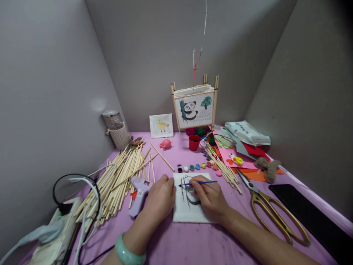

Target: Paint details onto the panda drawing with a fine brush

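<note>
Pale green bangle (pixel 130 251) on left wrist; left hand (pixel 160 198) pressing on white paper sheet (pixel 187 210), apart from right hand (pixel 211 195); right hand pinching thin blue paintbrush (pixel 202 182), tip above black painted lines (pixel 185 195).

- I count 2 hands: left hand (pixel 160 197), right hand (pixel 211 195)
- 1 paintbrush (pixel 204 182)
- 1 drawing sheet (pixel 186 209)
- 1 glue gun (pixel 139 195)
- 1 pair of scissors (pixel 271 213)
- 1 red cup (pixel 194 142)
- 2 stick piles (pixel 116 184)
- 2 pictures: panda panel (pixel 194 109), chick card (pixel 161 125)
- Roughly 8 paint pots (pixel 198 166) in the front row, can't confirm exact count
</note>
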`<move>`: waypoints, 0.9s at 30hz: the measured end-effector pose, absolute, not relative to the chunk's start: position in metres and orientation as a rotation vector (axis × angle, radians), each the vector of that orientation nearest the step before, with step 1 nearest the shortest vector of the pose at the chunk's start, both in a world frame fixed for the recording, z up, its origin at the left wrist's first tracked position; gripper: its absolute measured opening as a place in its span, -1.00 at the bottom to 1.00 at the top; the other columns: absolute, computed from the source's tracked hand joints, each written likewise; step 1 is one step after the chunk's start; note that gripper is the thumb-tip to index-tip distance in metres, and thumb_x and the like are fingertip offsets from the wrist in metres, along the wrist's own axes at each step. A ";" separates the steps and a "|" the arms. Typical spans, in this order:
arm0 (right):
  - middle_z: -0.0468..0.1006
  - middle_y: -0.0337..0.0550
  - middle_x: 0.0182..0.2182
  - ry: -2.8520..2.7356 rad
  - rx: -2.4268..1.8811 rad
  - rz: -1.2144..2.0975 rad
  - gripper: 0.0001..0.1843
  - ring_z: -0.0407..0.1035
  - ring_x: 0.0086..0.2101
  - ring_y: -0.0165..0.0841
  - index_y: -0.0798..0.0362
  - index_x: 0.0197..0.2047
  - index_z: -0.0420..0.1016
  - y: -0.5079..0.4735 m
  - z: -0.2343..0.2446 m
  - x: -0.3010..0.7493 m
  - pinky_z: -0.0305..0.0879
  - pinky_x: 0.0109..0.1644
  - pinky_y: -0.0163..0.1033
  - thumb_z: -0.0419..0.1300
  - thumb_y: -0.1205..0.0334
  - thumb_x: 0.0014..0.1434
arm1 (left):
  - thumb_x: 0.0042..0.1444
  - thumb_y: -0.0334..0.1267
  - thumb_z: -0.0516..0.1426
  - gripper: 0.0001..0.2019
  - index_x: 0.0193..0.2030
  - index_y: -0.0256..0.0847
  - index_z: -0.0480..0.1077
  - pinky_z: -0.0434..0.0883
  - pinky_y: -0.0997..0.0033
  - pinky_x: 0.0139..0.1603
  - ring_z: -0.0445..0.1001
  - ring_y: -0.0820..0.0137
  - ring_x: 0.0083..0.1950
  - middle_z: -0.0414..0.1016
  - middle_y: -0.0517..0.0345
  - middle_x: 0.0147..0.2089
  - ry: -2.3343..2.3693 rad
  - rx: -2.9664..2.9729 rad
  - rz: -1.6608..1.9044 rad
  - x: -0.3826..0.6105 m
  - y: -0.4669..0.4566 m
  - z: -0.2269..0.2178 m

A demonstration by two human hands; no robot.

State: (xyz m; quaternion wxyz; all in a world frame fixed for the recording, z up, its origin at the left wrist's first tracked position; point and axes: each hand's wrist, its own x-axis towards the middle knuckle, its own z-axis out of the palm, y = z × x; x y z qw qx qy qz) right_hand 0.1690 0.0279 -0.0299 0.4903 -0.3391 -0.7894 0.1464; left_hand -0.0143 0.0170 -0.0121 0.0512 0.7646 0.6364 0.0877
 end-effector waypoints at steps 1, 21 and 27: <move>0.55 -0.13 -0.35 -1.925 -0.828 0.357 -0.78 0.47 -0.29 -0.35 0.07 -0.27 0.45 0.028 -0.030 0.169 0.38 -0.19 -0.27 0.00 0.32 0.32 | 0.22 -0.29 -0.06 -0.79 -0.15 -0.15 0.38 0.24 0.38 -0.25 0.43 0.35 -0.20 0.38 0.10 -0.21 1.940 2.326 0.264 -0.014 0.017 -0.012; 0.53 -0.14 -0.36 -1.938 -0.799 0.374 -0.80 0.45 -0.31 -0.36 0.06 -0.25 0.43 0.027 -0.030 0.169 0.37 -0.22 -0.28 -0.01 0.32 0.32 | 0.23 -0.28 -0.07 -0.79 -0.16 -0.16 0.37 0.25 0.38 -0.23 0.42 0.36 -0.19 0.38 0.09 -0.20 1.942 2.323 0.257 -0.015 0.018 -0.013; 0.53 -0.13 -0.34 -1.926 -0.823 0.380 -0.80 0.45 -0.29 -0.36 0.06 -0.22 0.43 0.028 -0.030 0.170 0.36 -0.19 -0.28 -0.02 0.32 0.32 | 0.23 -0.28 -0.08 -0.79 -0.16 -0.16 0.37 0.26 0.37 -0.23 0.42 0.35 -0.20 0.38 0.09 -0.20 1.942 2.328 0.252 -0.015 0.018 -0.013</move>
